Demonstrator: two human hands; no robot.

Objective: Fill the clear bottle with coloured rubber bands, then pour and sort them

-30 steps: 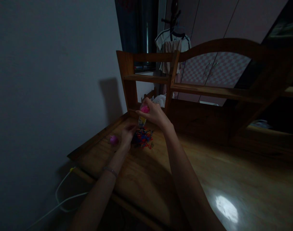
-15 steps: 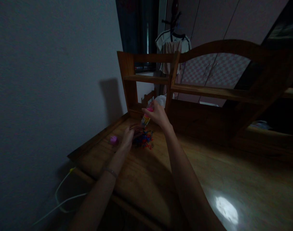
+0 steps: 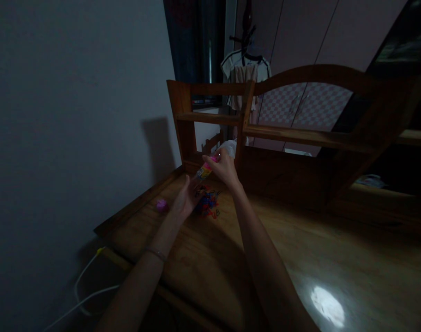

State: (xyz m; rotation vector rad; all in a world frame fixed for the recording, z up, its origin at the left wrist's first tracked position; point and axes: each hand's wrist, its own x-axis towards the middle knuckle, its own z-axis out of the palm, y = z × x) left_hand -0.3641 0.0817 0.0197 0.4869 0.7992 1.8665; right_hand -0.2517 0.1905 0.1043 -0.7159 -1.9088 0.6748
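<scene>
My right hand [image 3: 227,168] grips a small clear container [image 3: 204,172] with a pink and yellow label, holding it tilted with its lower end toward the left. My left hand [image 3: 185,201] is just below that end, palm turned up, thumb raised and fingers apart. Whether the container touches the left palm is hard to make out in the dim light. Behind and beside the left fingers, a loose pile of thin red, blue and black bands [image 3: 209,203] lies on the wooden desk [image 3: 203,258]. A small purple object [image 3: 161,205] sits left of the left hand, its kind unclear.
A wooden shelf unit [image 3: 293,133] rises along the desk's back edge, and a pale wall [image 3: 93,115] borders it on the left. A white cable [image 3: 82,302] hangs by the desk's near left corner. Clothes [image 3: 245,71] hang beyond the shelf.
My left hand has opened and turned palm up under the container. The container in my right hand has tilted further over and shifted slightly left.
</scene>
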